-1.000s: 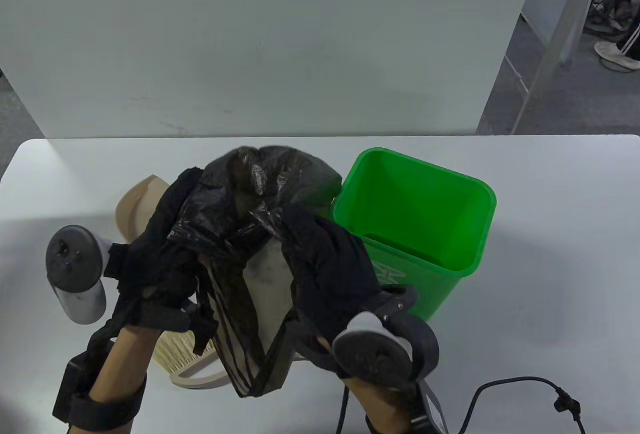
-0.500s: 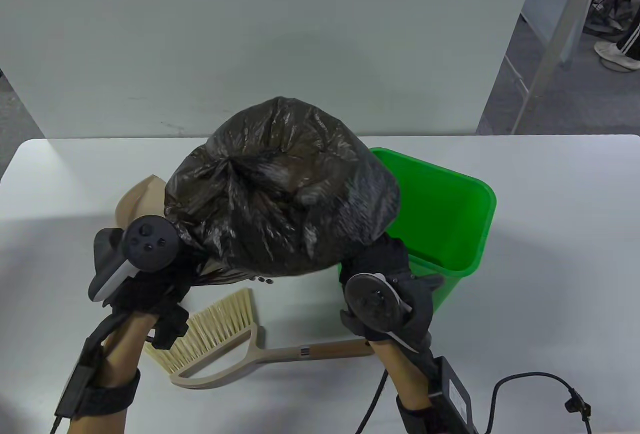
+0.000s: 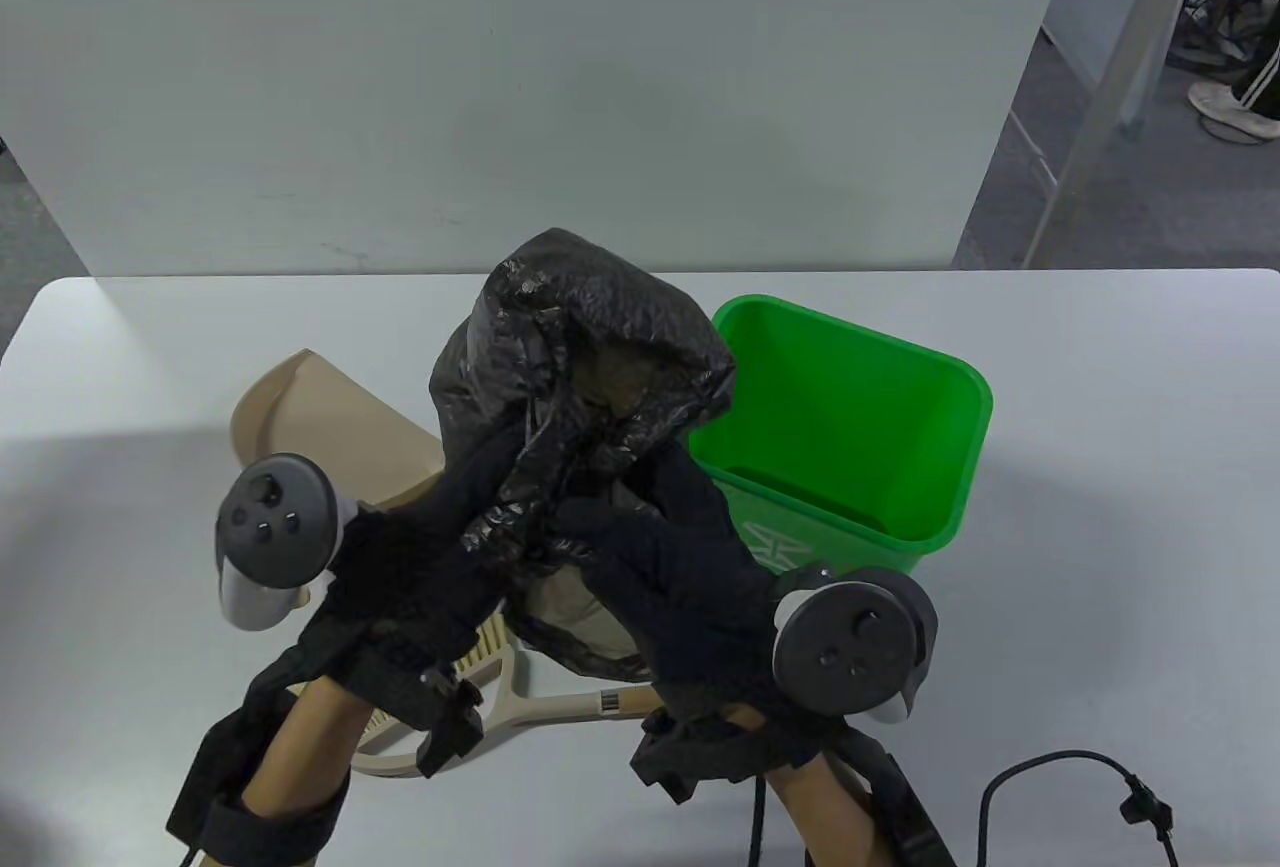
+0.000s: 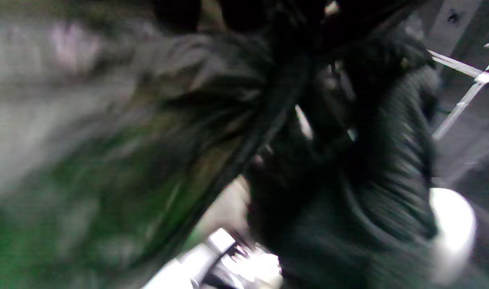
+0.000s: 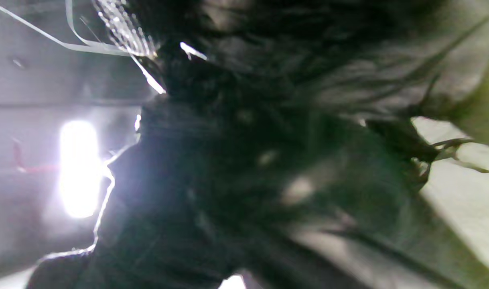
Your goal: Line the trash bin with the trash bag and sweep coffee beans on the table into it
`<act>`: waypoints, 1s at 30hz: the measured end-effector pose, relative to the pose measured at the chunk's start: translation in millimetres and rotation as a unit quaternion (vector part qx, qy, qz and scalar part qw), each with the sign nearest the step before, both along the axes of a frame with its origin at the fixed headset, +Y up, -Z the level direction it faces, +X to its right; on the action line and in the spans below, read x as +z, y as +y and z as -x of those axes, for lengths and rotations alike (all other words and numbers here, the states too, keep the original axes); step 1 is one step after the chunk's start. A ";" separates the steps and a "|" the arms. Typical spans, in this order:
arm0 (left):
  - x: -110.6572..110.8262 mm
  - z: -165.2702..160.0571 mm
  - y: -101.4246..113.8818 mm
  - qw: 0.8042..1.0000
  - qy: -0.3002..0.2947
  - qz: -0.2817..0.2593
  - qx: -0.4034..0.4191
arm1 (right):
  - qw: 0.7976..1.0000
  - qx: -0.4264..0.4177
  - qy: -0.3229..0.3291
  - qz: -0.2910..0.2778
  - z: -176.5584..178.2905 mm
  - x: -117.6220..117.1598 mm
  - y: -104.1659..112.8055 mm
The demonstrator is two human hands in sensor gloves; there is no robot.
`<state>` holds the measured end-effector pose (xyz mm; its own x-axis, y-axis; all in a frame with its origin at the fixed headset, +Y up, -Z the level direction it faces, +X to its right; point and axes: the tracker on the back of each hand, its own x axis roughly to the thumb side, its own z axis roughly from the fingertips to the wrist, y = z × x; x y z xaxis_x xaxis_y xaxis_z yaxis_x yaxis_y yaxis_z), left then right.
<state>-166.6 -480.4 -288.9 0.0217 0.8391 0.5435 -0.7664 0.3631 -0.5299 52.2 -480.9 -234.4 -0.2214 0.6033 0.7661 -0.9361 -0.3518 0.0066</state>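
- Nearest the person, the right hand [image 3: 680, 587] and the left hand [image 3: 420, 577] are raised close together, each with fingers curled into the mouth edge of the black trash bag [image 3: 590, 347]; both grip the film.
- Just under them on the white table [image 3: 1100, 407] lie a brush [image 3: 545, 702] and a beige dustpan [image 3: 300, 407], mostly hidden by the hands and bag.
- The bag stands crumpled and half-collapsed above the hands, just left of the green trash bin [image 3: 850, 427], which is upright, unlined and apparently empty.
- To do this step well, I judge the hands should draw apart to spread the mouth wide, carry it over the bin's rim, push the closed end down inside, then fold the edge outward all round so it cannot slip in.
- No coffee beans are visible; they may lie hidden beneath the bag.
- Only the table view shows the layout. Both wrist views are heavily blurred: the left gives dark film with green behind it, the right gives dark glove and film plus bright lights, neither confirming finger positions.
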 end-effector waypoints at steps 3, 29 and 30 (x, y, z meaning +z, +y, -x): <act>-2.1 -26.7 10.2 0.992 -0.095 0.044 0.075 | 0.999 -0.028 0.024 0.000 -13.0 8.2 11.4; -92.8 -143.1 -45.8 0.913 -0.289 0.245 0.149 | 0.986 -0.016 -0.167 -0.003 -85.9 -20.3 -28.3; -97.0 -138.8 -47.8 0.923 -0.265 0.246 0.134 | 0.984 -0.006 -0.176 0.003 -86.1 -21.3 -30.2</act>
<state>-27.8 -528.2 -386.0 -0.3815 0.9239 -0.0303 -0.3795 -0.1865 -0.9062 138.2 -511.1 -255.7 -0.4654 0.6118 0.6397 -0.8847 -0.3423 -0.3163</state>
